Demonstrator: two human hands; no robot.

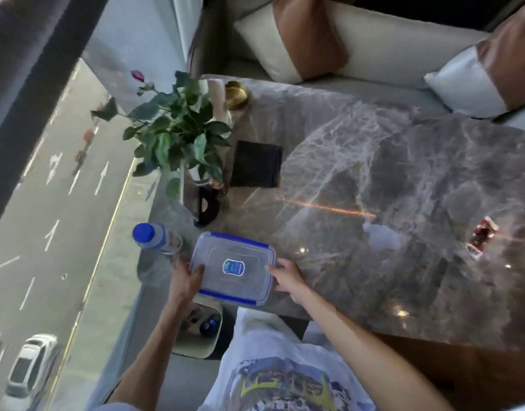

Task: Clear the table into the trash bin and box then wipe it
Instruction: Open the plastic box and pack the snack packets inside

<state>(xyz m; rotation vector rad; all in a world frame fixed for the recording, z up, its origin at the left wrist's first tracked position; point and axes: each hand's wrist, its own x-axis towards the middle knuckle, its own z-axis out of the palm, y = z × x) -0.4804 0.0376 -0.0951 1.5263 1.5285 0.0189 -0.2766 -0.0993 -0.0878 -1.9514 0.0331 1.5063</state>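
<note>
Both hands, left hand (187, 277) & right hand (286, 277), grip lidded box (234, 266).

Soft daylight, blurry, edges warped.

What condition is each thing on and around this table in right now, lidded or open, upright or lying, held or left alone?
plastic container: lid on, gripped at both short sides.
left hand: grip on the container's left side.
right hand: grip on its right side.
water bottle: capped, upright, untouched.
black cloth: folded, lying flat.
wrapper: crumpled, lying loose at the table's right.
trash bin: open, litter inside, on the floor.
vase of leaves: upright.
gold cup: upright.
</note>
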